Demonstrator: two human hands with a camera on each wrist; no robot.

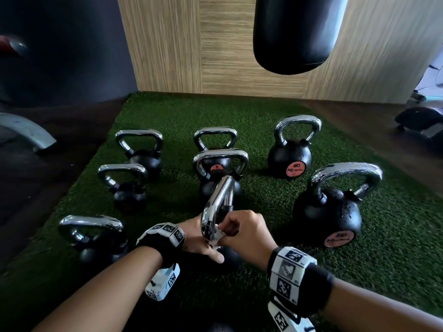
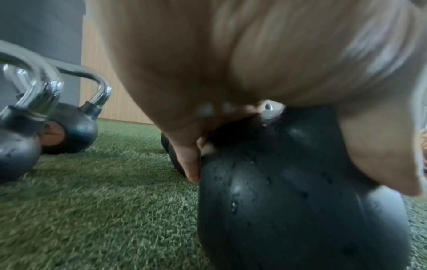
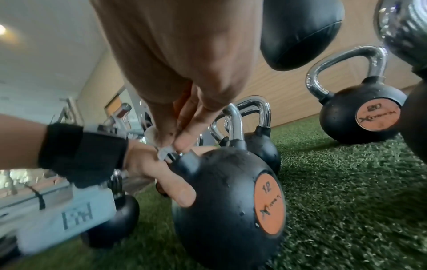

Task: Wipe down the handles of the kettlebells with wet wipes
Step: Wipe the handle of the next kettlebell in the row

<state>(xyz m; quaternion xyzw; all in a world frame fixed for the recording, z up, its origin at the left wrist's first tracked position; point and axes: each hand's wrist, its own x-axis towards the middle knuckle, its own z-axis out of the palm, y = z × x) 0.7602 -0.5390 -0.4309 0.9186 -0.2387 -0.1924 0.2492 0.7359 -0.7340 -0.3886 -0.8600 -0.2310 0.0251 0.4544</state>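
Observation:
Several black kettlebells with chrome handles stand on green turf (image 1: 268, 202). The nearest middle one, marked 12 (image 3: 219, 201), has its handle (image 1: 217, 204) edge-on to me. My right hand (image 1: 239, 227) pinches a small white wet wipe (image 1: 218, 236) against the handle's near leg, just above the ball. In the right wrist view the wipe (image 3: 164, 153) sits bunched under the fingertips (image 3: 184, 142) at the handle's collar. My left hand (image 1: 199, 240) lies spread over the top of the ball (image 2: 289, 191), thumb on one side, fingers down the other.
Other kettlebells ring the spot: a large wet one at right (image 1: 328, 212), a 20 behind it (image 1: 290, 152), one at near left (image 1: 96, 240), more behind. A black punching bag (image 1: 297, 32) hangs above the wood wall. Dark floor borders the turf on the left.

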